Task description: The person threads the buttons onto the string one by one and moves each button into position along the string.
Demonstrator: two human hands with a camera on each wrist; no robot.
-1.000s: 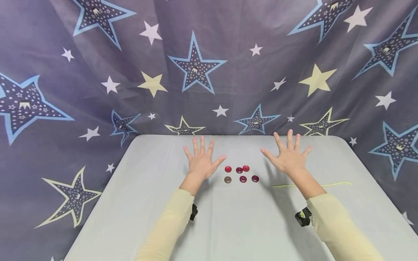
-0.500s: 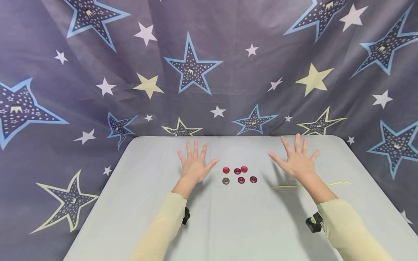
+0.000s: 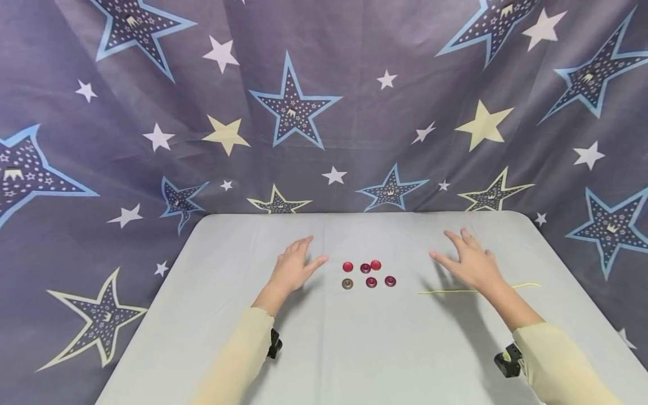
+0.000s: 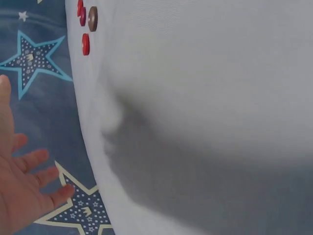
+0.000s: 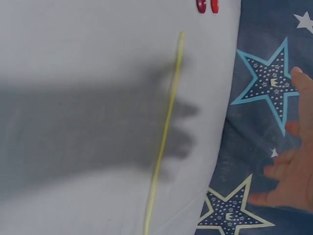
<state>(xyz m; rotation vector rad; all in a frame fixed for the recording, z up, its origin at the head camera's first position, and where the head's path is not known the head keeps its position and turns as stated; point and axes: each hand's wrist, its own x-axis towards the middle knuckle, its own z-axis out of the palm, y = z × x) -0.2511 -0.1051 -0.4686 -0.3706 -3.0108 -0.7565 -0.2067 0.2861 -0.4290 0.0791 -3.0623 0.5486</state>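
Grey-clothed surface [image 3: 354, 349] is carrying everything loose. Left hand [image 3: 291, 270] and right hand [image 3: 473, 264] are hovering open, fingers relaxed, gripping nothing. Yellow cord [image 3: 476, 289] is lying untouched just beside the right hand. Six buttons [image 3: 368, 274], five red and one brown, are sitting between the hands, none threaded; all work appears left to do.

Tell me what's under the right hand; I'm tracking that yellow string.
Under the right hand the head view shows the yellow string on the grey table, crossed by the wrist; that stretch is hidden. The right wrist view shows the hand's shadow over the string, so the hand hovers.
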